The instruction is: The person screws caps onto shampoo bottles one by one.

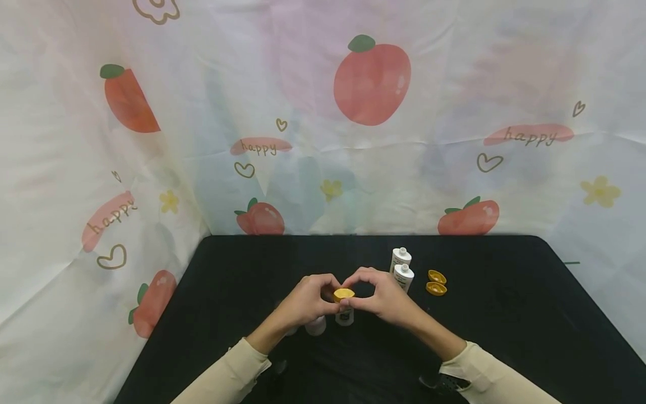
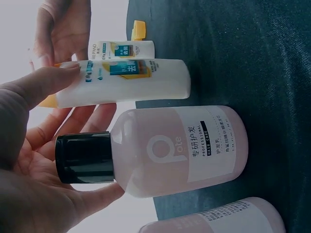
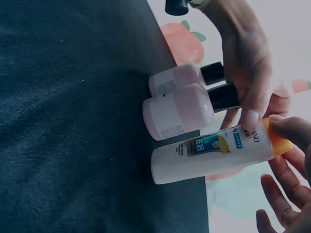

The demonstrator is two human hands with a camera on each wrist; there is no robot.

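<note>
A white shampoo bottle [image 3: 209,158] with a yellow cap [image 1: 344,295] stands upright on the table between both hands. With its thumb on the upper body just below the cap, my left hand [image 1: 314,298] grips the bottle. My right hand [image 1: 384,296] pinches the cap from the other side, thumb against its edge. In the left wrist view, the bottle's lower label faces the camera. A pink bottle [image 2: 180,150] with a black cap stands close by the left hand, and a second pink bottle [image 2: 228,218] is partly cut off by the frame.
Two white bottles without caps, a rear one [image 1: 401,256] and a front one [image 1: 404,275], stand beyond the right hand. Two loose yellow caps, one [image 1: 437,276] behind the other [image 1: 436,289], lie to their right. A printed curtain [image 1: 303,168] borders the black table [image 1: 504,314].
</note>
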